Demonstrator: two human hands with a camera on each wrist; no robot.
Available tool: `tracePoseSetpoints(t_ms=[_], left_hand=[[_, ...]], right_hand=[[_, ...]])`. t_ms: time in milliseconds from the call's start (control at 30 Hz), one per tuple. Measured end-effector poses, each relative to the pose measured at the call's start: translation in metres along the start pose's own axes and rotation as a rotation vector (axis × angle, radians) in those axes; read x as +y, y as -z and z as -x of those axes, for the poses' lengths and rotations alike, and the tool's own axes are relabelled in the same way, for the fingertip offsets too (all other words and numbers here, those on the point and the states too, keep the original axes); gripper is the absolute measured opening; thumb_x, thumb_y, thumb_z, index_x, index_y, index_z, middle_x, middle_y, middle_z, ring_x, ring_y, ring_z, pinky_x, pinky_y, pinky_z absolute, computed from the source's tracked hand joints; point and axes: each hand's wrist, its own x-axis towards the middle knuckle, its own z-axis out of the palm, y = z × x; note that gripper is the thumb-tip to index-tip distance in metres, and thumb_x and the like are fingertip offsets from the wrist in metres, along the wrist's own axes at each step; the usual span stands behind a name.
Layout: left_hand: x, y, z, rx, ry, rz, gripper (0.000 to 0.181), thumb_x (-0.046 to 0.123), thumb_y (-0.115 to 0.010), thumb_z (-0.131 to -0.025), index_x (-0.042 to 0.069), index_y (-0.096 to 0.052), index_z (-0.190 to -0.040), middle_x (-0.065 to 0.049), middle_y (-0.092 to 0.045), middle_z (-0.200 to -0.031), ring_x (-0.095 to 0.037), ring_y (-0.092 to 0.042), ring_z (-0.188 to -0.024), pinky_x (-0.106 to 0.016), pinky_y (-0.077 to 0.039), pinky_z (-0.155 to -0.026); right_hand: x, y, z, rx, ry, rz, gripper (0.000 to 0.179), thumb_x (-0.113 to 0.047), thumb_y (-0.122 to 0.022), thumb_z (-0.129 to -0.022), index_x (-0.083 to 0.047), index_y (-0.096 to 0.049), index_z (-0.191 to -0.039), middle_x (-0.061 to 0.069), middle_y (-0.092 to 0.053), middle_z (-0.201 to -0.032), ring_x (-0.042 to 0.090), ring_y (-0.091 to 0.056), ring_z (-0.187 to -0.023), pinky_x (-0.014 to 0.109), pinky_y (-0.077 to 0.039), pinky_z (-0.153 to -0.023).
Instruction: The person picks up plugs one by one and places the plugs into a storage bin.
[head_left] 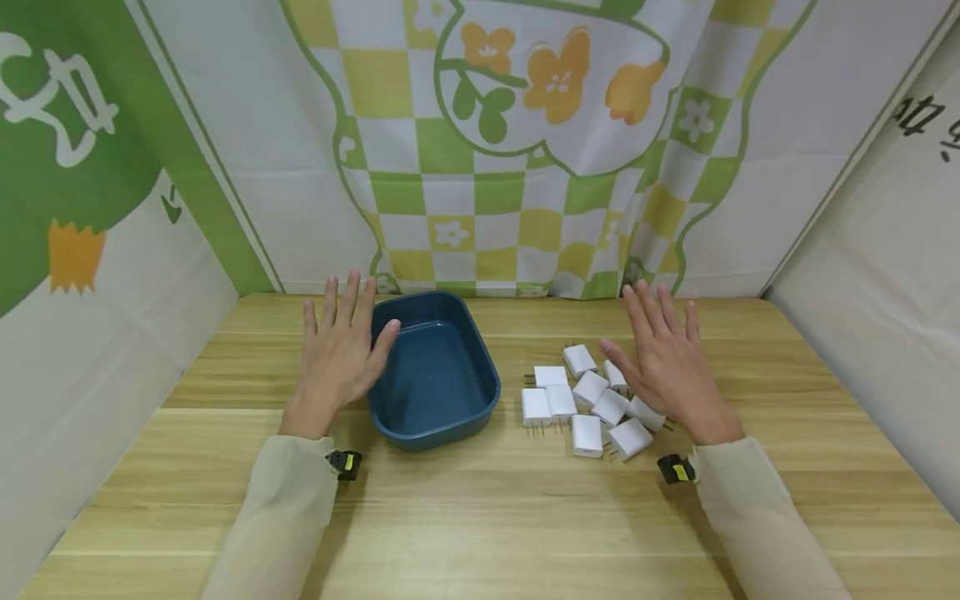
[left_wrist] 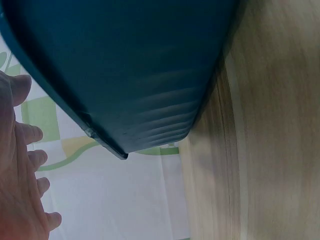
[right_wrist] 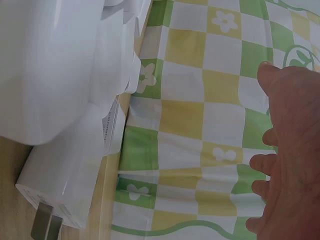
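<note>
My left hand (head_left: pixel 339 354), fingers spread and straight, hovers palm down at the left side of a dark blue plastic basin (head_left: pixel 435 375). Its thumb overlaps the basin's rim in the head view, while the left wrist view has the hand (left_wrist: pixel 22 170) apart from the basin's outer wall (left_wrist: pixel 130 75). On the right, my other hand (head_left: pixel 667 367) is spread flat in the air and holds nothing. It overlaps the right edge of a loose cluster of white plug chargers (head_left: pixel 587 435). Close in the right wrist view, one charger (right_wrist: pixel 65 170) shows its metal prongs.
A wooden table (head_left: pixel 480 517) carries the basin and chargers. Behind it hangs a green and yellow checked curtain (head_left: pixel 498 200). Fabric walls (head_left: pixel 885 275) stand at both sides. Each wrist wears a small black camera strap (head_left: pixel 677 469).
</note>
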Motion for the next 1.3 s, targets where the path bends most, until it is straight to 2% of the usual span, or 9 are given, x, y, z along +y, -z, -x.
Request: tracePoseSetpoints(t_ms=[267, 633, 733, 900, 967, 1133, 1267, 1300], left_hand=[[-0.001, 0.0, 0.001, 0.017, 0.007, -0.004, 0.072, 0.053, -0.022, -0.108, 0.01, -0.009, -0.163, -0.016, -0.003, -0.169, -0.032, 0.014, -0.153, -0.067, 0.001, -0.116], [-0.001, 0.002, 0.0, 0.033, 0.013, 0.048, 0.068, 0.048, -0.023, -0.11, 0.008, -0.009, -0.163, -0.014, 0.002, -0.169, -0.034, 0.013, -0.153, -0.065, 0.002, -0.117], [-0.001, 0.003, 0.0, 0.064, 0.01, 0.068, 0.066, 0.043, -0.028, -0.111, 0.004, -0.013, -0.162, -0.021, -0.007, -0.168, -0.041, 0.003, -0.153, -0.066, -0.005, -0.117], [-0.001, 0.004, 0.0, 0.139, 0.011, 0.099, 0.062, 0.032, -0.044, -0.109, -0.008, -0.029, -0.153, -0.035, -0.035, -0.151, -0.054, -0.032, -0.139, -0.065, -0.03, -0.109], [-0.001, 0.005, 0.0, 0.154, 0.039, 0.12, 0.06, 0.029, -0.049, -0.107, -0.012, -0.036, -0.149, -0.037, -0.042, -0.144, -0.055, -0.042, -0.129, -0.064, -0.036, -0.104], [0.0, 0.009, 0.001, 0.108, 0.184, 0.196, 0.054, 0.029, -0.052, -0.103, -0.013, -0.049, -0.137, -0.034, -0.056, -0.127, -0.052, -0.055, -0.113, -0.062, -0.045, -0.092], [-0.002, 0.01, 0.004, 0.02, 0.289, 0.229, 0.051, 0.033, -0.051, -0.102, -0.011, -0.058, -0.126, -0.03, -0.065, -0.112, -0.045, -0.064, -0.096, -0.053, -0.052, -0.07], [-0.002, 0.01, 0.004, -0.018, 0.31, 0.234, 0.048, 0.035, -0.05, -0.103, -0.01, -0.061, -0.116, -0.028, -0.067, -0.103, -0.042, -0.065, -0.087, -0.048, -0.051, -0.063]], right_hand=[[-0.002, -0.001, 0.001, -0.025, 0.001, 0.002, 0.079, -0.05, -0.041, -0.107, -0.004, -0.009, -0.162, 0.019, -0.004, -0.168, 0.036, 0.007, -0.153, 0.063, 0.007, -0.117], [-0.002, 0.001, 0.001, -0.01, 0.012, 0.005, 0.079, -0.05, -0.043, -0.106, -0.005, -0.009, -0.162, 0.019, -0.007, -0.168, 0.038, 0.003, -0.153, 0.064, 0.005, -0.116], [-0.002, 0.001, 0.001, -0.012, 0.01, 0.001, 0.079, -0.05, -0.043, -0.106, -0.004, -0.011, -0.162, 0.02, -0.009, -0.167, 0.04, 0.001, -0.153, 0.064, 0.005, -0.117], [-0.004, 0.001, 0.001, 0.001, 0.013, -0.016, 0.078, -0.048, -0.048, -0.105, -0.002, -0.018, -0.161, 0.025, -0.02, -0.164, 0.044, -0.009, -0.152, 0.066, -0.004, -0.117], [-0.004, 0.001, 0.0, 0.013, 0.023, -0.022, 0.076, -0.046, -0.051, -0.105, -0.001, -0.022, -0.159, 0.027, -0.028, -0.16, 0.046, -0.015, -0.15, 0.067, -0.01, -0.116], [-0.005, 0.001, 0.0, 0.021, 0.045, -0.038, 0.071, -0.041, -0.058, -0.103, 0.001, -0.033, -0.155, 0.028, -0.042, -0.149, 0.048, -0.033, -0.141, 0.067, -0.024, -0.111], [-0.009, 0.003, 0.001, -0.018, 0.038, -0.066, 0.067, -0.041, -0.058, -0.103, 0.001, -0.039, -0.151, 0.028, -0.048, -0.144, 0.049, -0.04, -0.135, 0.067, -0.027, -0.109], [-0.01, 0.004, 0.001, -0.029, 0.035, -0.075, 0.066, -0.041, -0.058, -0.103, 0.002, -0.041, -0.15, 0.028, -0.049, -0.143, 0.049, -0.041, -0.134, 0.067, -0.028, -0.109]])
